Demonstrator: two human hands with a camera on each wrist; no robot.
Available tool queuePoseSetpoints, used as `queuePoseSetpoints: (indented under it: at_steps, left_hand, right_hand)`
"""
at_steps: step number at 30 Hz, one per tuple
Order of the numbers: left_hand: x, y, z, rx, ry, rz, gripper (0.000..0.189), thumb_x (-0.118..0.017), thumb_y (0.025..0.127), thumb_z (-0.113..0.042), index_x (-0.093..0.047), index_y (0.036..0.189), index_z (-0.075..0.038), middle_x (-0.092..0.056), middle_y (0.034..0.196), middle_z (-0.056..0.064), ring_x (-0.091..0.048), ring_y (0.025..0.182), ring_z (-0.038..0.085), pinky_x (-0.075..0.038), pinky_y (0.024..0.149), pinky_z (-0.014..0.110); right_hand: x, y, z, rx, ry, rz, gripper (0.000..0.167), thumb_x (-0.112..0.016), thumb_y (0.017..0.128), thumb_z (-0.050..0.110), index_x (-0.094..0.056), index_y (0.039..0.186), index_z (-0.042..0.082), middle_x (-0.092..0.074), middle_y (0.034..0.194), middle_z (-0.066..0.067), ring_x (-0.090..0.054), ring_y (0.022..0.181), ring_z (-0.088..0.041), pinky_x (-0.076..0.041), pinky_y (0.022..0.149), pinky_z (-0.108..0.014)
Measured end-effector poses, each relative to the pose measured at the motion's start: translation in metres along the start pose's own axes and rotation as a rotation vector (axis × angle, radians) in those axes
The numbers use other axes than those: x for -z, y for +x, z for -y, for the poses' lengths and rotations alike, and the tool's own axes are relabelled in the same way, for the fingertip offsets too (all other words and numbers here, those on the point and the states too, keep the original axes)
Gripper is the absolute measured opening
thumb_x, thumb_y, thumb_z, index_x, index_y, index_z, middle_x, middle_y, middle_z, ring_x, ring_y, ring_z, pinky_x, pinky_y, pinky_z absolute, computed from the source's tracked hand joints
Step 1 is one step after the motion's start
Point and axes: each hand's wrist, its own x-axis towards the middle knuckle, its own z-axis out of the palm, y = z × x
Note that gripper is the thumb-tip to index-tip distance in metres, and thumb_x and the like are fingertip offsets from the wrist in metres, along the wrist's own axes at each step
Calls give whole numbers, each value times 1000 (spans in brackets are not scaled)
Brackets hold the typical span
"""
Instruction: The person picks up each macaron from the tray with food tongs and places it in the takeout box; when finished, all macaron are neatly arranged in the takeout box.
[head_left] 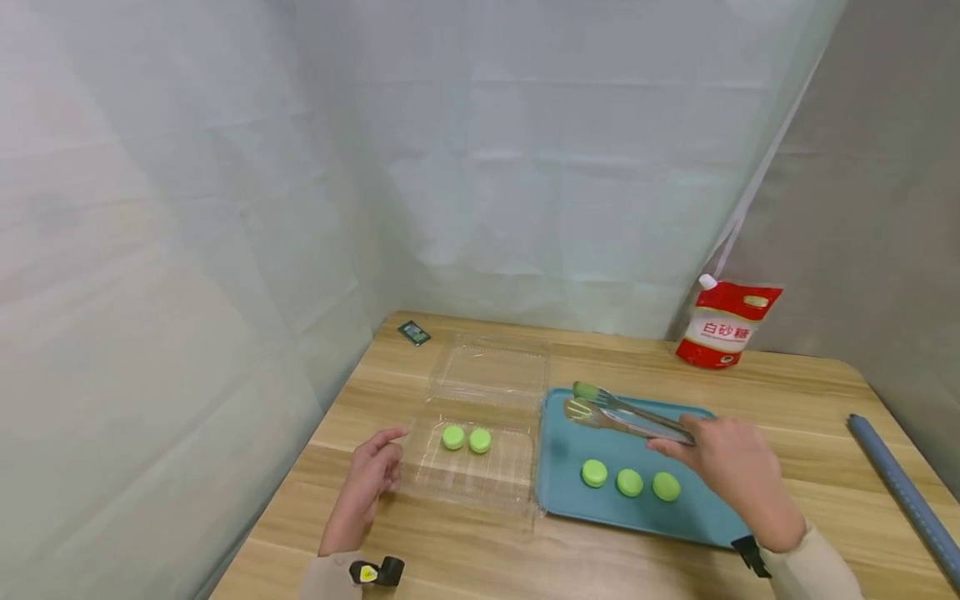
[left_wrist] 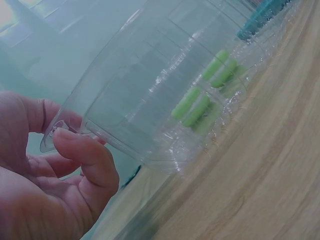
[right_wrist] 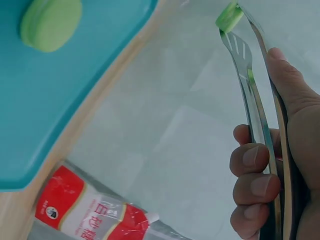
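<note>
My left hand [head_left: 372, 467] pinches the left rim of a clear plastic box [head_left: 468, 492]; the left wrist view shows its fingers [left_wrist: 92, 160] curled at the rim corner. Two green macarons [head_left: 480, 440] sit inside the box. Over the blue tray [head_left: 600, 518], my right hand [head_left: 735, 467] grips metal tongs [head_left: 637, 422]. In the right wrist view, a green macaron [right_wrist: 230, 18] is caught between the tong tips. Three more macarons [head_left: 629, 482] lie in a row on the tray below.
The box's open lid [head_left: 491, 371] lies behind its base. A red and white pouch [head_left: 726, 325] stands at the back right. On the table are a small dark green packet [head_left: 414, 332] at the far left and a grey-blue bar [head_left: 903, 496] at the right.
</note>
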Motion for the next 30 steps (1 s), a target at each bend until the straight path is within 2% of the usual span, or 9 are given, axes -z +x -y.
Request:
queuePoseSetpoints:
  at_steps: [2,4,14,21,25,30]
  left_hand:
    - [0,0,0,1,-8,2,45,-48,91,5,-50,136,8,-40,65,1,-35,52,10,-32,48,21]
    - [0,-1,0,6,-11,0,45,-47,91,6,-50,136,8,-40,65,1,-34,52,10,-32,48,21]
    - [0,-1,0,-1,30,-16,45,-47,92,5,-51,138,6,-41,66,1,-35,52,11,-32,48,22]
    - [-3,0,-1,-10,55,-19,46,-46,92,4,-52,138,5,-42,66,1,-36,53,11,-33,48,22]
    - [-4,0,0,-14,43,-24,45,-46,91,6,-54,135,6,-42,66,1,-35,52,10,-32,47,21]
    - [-3,-1,0,-22,31,-22,45,-45,90,7,-55,134,7,-43,67,1,-35,52,9,-32,46,20]
  right_hand:
    - [1,4,2,14,3,-25,65,-29,91,77,-37,60,22,-15,54,13,-14,44,-4,-13,41,-24]
    - [2,7,4,16,9,-43,65,-27,91,78,-37,60,22,-16,52,13,-15,43,-4,-14,40,-24]
    - [4,22,19,16,43,-32,67,-30,89,80,-43,59,21,-23,51,13,-20,42,-4,-19,39,-23]
    - [-5,32,30,60,71,-52,65,-31,91,79,-39,58,23,-19,53,14,-19,44,-4,-17,39,-23]
    - [-12,37,36,71,77,-27,64,-32,90,79,-35,58,24,-14,55,13,-16,45,-4,-16,40,-24]
    - [-20,43,44,80,77,52,63,-37,88,78,-37,58,23,-14,56,12,-16,44,-4,-17,41,-23]
